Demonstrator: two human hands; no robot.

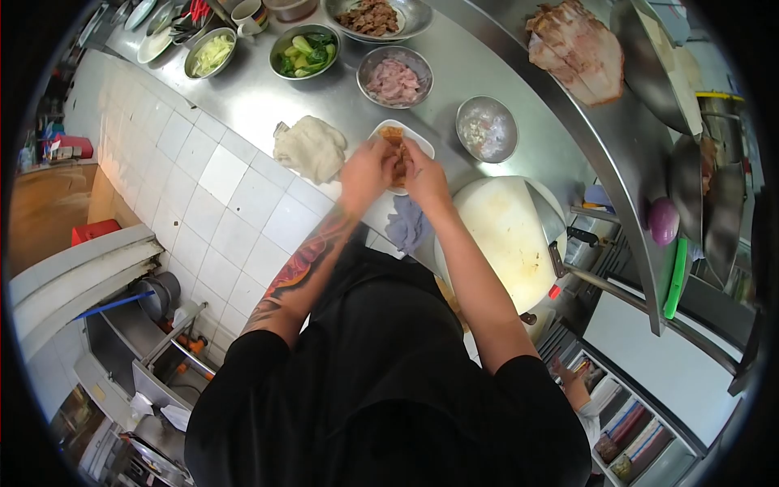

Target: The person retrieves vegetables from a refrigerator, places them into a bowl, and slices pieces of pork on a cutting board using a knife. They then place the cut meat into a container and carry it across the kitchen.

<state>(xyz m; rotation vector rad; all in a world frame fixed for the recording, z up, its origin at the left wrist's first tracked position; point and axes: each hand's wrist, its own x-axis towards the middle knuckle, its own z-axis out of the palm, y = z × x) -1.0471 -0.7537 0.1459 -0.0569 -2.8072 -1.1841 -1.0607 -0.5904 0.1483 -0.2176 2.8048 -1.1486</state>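
Observation:
Both of my hands meet over a white rectangular dish near the counter's edge. My left hand and my right hand are closed on orange-brown food, part of which shows between and above the fingers. Left of the dish lies a crumpled beige cloth; a grey-blue cloth is just below it. Beyond the dish stands a metal bowl of pink raw meat. To the right is a bowl with white residue.
A round white cutting board with a cleaver lies at the right. Bowls of green vegetables, shredded vegetable and brown meat stand farther back. A raised metal shelf curves along the right. Another person's arm shows lower right.

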